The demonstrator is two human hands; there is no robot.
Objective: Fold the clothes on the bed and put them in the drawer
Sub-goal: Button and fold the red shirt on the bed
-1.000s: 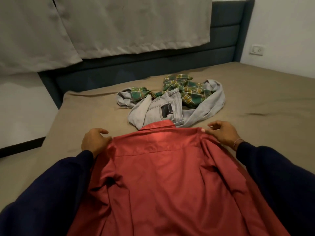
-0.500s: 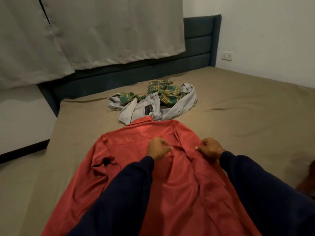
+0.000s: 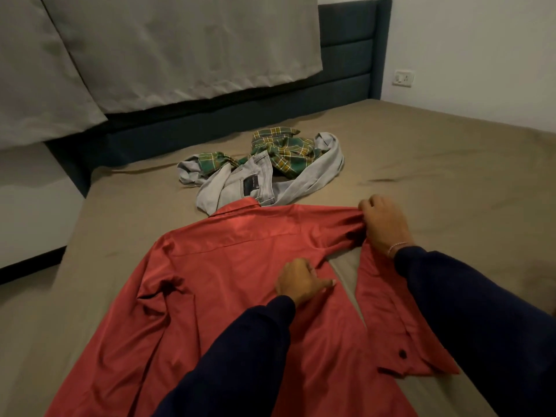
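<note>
The red shirt [image 3: 228,284] lies flat under both hands. The left hand [image 3: 298,282] presses it; the right hand [image 3: 383,224] pinches the sleeve. Pull too hard and it bunches up.

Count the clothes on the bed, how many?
3: red button shirt spread nearest, grey denim jeans beyond its collar, green plaid shirt tangled with them. More may hide.

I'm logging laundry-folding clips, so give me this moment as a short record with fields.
surface: bed with tan sheet
spread garment: red shirt, back up, collar away from the person
left hand: presses the shirt's right edge
right hand: grips the right shoulder
unfolded pile: grey jeans tangled with green plaid shirt, beyond the collar
</note>
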